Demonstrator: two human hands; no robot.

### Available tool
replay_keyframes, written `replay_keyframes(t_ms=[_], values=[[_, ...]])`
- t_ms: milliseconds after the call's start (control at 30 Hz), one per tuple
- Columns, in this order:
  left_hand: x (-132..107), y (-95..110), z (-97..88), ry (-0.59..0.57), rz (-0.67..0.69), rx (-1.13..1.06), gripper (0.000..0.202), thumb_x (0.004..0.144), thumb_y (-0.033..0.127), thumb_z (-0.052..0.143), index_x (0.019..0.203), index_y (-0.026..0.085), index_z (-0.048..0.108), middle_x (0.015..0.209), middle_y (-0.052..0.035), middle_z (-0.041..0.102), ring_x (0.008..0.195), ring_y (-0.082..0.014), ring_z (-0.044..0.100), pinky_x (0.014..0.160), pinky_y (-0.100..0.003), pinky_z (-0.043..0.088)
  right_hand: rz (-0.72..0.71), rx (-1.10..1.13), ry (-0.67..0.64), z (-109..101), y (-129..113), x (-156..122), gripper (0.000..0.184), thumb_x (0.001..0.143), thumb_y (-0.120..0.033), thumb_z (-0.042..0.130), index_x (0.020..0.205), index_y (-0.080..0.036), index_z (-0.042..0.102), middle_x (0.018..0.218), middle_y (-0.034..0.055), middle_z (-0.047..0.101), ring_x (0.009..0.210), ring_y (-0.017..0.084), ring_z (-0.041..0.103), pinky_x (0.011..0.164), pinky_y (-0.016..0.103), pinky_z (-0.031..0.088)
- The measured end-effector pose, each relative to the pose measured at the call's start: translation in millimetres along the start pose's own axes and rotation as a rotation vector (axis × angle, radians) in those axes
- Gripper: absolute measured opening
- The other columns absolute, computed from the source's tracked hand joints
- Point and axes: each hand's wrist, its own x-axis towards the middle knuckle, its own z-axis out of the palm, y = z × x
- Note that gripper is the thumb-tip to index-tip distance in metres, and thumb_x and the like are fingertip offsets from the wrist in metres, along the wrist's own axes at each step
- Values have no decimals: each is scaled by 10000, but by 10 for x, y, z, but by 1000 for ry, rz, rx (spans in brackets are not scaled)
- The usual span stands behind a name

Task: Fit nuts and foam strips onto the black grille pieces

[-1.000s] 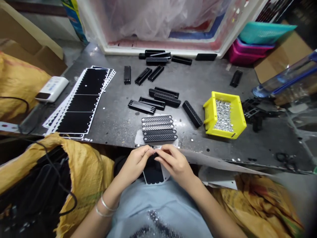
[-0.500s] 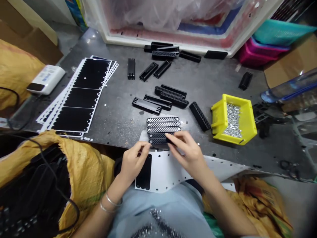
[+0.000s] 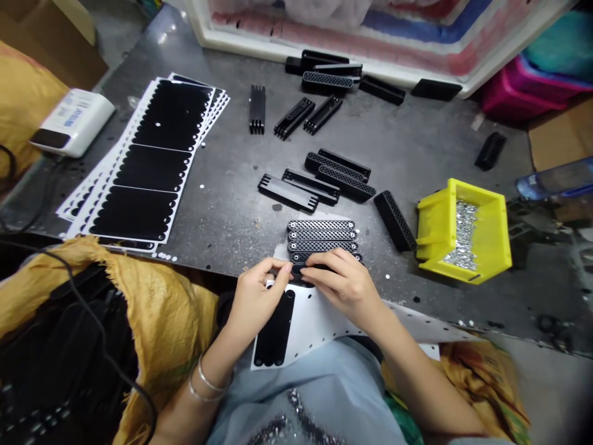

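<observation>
My left hand [image 3: 259, 295] pinches thumb and forefinger at the left end of a black rounded strip [image 3: 297, 271]. On the same strip, the closed fingertips of my right hand [image 3: 347, 281] press from above and hide most of it. The strip lies over the nearest of several black bars [image 3: 322, 235] with a mesh-patterned top, lined up side by side at the table's front edge. A white backing sheet [image 3: 308, 321] hangs over that edge below my hands, with black strips [image 3: 274, 330] on its left end.
Loose black bars [image 3: 340, 182] lie farther back on the grey table [image 3: 222, 185]. A yellow bin [image 3: 498, 238] of small silvery parts stands right. Sheets of black strips [image 3: 152, 167] and a white device [image 3: 74, 123] are left. A yellow sack [image 3: 162, 309] sits front left.
My hands have come closer together over the nearest bar, and the black strip now spans between their fingertips. The camera view has shifted, moving the table items in the picture.
</observation>
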Motion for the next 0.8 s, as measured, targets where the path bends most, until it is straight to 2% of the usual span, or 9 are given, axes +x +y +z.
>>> replay_keyframes(t_ms=[100, 167, 267, 333, 400, 500, 633, 700, 800], values=[[21, 23, -4, -28, -38, 18, 201, 925, 361, 651, 805, 206, 692, 677, 46, 671, 518, -86, 462, 554, -215, 386, -11, -27, -16, -55, -16, 0, 176, 1011, -190, 615, 1100, -188, 766, 1105, 101, 751, 916, 209, 627, 780, 366, 537], [34, 33, -9, -41, -51, 36, 219, 921, 374, 645, 789, 202, 671, 621, 58, 602, 505, -82, 399, 526, -216, 334, 22, -19, -48, -169, 7, -48, 198, 1017, -200, 607, 1144, -203, 760, 1141, 112, 733, 960, 216, 638, 798, 374, 548], [49, 28, -20, -48, -53, 62, 238, 918, 388, 633, 776, 199, 658, 594, 63, 526, 512, -85, 365, 514, -220, 294, 197, 79, -56, -388, 109, -185, 214, 1016, -224, 620, 1190, -225, 745, 1107, 101, 704, 995, 204, 656, 825, 363, 563], [54, 8, -26, -50, -51, 66, 251, 918, 397, 627, 766, 200, 652, 604, 57, 519, 522, -88, 378, 520, -220, 301, 307, 180, -19, -484, 195, -280, 175, 997, -244, 656, 1141, -242, 757, 1039, 70, 703, 952, 186, 674, 814, 343, 572], [59, -20, -30, -49, -50, 68, 267, 920, 417, 630, 762, 203, 647, 611, 51, 526, 528, -93, 398, 521, -222, 307, 354, 264, 37, -508, 268, -343, 124, 980, -252, 680, 1064, -248, 771, 983, 46, 713, 897, 173, 686, 788, 330, 575], [65, -59, -34, -44, -41, 76, 275, 918, 436, 643, 769, 205, 649, 625, 43, 550, 534, -97, 430, 524, -222, 324, 347, 300, 88, -467, 336, -377, 119, 979, -234, 670, 1028, -238, 778, 953, 41, 721, 873, 170, 689, 783, 337, 573], [61, -82, -23, -24, -16, 74, 280, 922, 431, 653, 767, 199, 644, 635, 38, 563, 535, -93, 448, 522, -218, 340, 285, 241, 85, -449, 326, -401, 156, 984, -225, 650, 1064, -259, 780, 969, 47, 696, 881, 184, 669, 775, 356, 574], [42, -71, -3, 30, 7, 62, 243, 920, 412, 672, 809, 197, 645, 632, 46, 539, 542, -89, 452, 521, -210, 342, 246, 95, 162, -437, 235, -415, 176, 976, -198, 655, 1085, -263, 778, 997, 70, 656, 900, 206, 630, 765, 379, 564], [-15, -3, 51, 116, 18, -35, 208, 954, 415, 659, 1015, 218, 630, 572, 88, 430, 486, -81, 388, 479, -203, 302, 177, -27, 253, -313, -36, -384, 242, 969, -146, 654, 1182, -222, 740, 1021, 99, 615, 930, 220, 585, 774, 387, 553]])
